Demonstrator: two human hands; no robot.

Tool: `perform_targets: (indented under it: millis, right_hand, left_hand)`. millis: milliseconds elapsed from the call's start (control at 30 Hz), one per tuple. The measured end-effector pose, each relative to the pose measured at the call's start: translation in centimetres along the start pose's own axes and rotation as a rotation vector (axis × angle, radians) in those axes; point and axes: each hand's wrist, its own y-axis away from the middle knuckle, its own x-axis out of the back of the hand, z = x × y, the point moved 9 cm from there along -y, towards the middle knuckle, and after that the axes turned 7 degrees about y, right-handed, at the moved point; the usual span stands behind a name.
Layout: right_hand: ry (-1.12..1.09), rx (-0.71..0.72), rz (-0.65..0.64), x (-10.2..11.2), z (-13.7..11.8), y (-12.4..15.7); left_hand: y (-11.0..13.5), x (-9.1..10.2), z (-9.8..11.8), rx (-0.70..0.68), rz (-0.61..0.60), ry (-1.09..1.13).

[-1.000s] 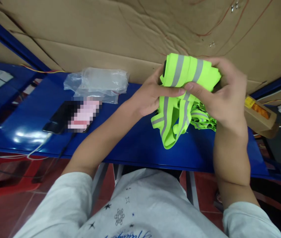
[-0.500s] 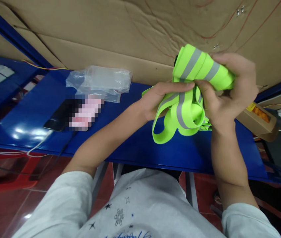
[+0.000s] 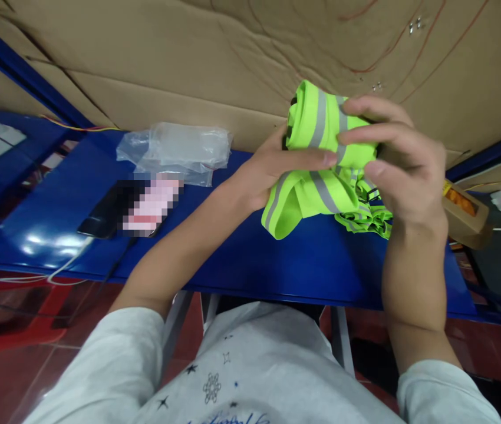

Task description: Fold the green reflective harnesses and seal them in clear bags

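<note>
A neon yellow-green reflective strap [image 3: 307, 126] with grey bands is bunched into a thick roll above the table. My left hand [image 3: 272, 168] is closed around the roll's left side, thumb laid across its lower front and the other fingers hidden behind. My right hand [image 3: 409, 159] holds the roll's right end, two fingertips pressed on its front and the thumb near its lower edge. A loose loop of the strap hangs below my left thumb. Under my right hand, more crumpled strap [image 3: 363, 221] lies on the blue table, partly covered by the wrist.
Clear plastic bags [image 3: 188, 147] lie on the blue table [image 3: 250, 253] by the cardboard wall. A black phone [image 3: 104, 215] sits beside a pixelated pink item [image 3: 153, 206]. At right stands a cardboard box [image 3: 467, 218]. A red stool [image 3: 33, 312] is at lower left.
The roll has shifted left and turned. My right hand has moved its fingers onto the roll's front and drawn its thumb back. The hanging loop is smaller, and crumpled strap on the table shows more.
</note>
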Motion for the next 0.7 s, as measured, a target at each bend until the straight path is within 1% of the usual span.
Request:
perform_targets:
  millis: [67,100,133,233,300,400,500,567,667,700]
  right_hand:
    - [-0.122,-0.157,0.125,0.9,1.9,0.3]
    - [-0.167,-0.225,0.158,1.1,2.8,0.6]
    - [-0.205,-0.296,0.141,0.8,3.7,0.9]
    - [-0.247,-0.433,-0.02,-0.8,5.2,1.7]
    - [-0.137,-0.432,-0.009,-0.5,5.4,1.8]
    - [0.11,-0.302,0.098,0.6,4.3,1.2]
    - [0.195,-0.218,0.118,0.1,3.8,0.7]
    - [0.191,-0.216,0.124,-0.3,4.0,0.7]
    - [0.201,-0.254,0.124,-0.8,4.3,0.9]
    - [0.214,-0.271,0.116,-1.0,4.5,0.9]
  left_hand:
    - [0.2,0.5,0.3,-0.029,0.047,-0.089]
    - [0.2,0.7,0.3,-0.034,0.065,-0.13]
    - [0.3,0.9,0.3,-0.037,0.074,-0.159]
    - [0.2,1.4,0.0,-0.04,0.099,-0.148]
    - [-0.1,2.0,-0.6,-0.024,0.152,-0.088]
    - [-0.3,2.9,-2.5,0.082,0.273,0.014]
    - [-0.4,2.9,-4.2,0.201,0.311,0.112]
    - [-0.5,3.0,-4.5,0.211,0.339,0.143]
    - [-0.4,4.2,-4.5,0.161,0.44,0.16]
    - [-0.4,4.4,-4.7,0.155,0.45,0.171]
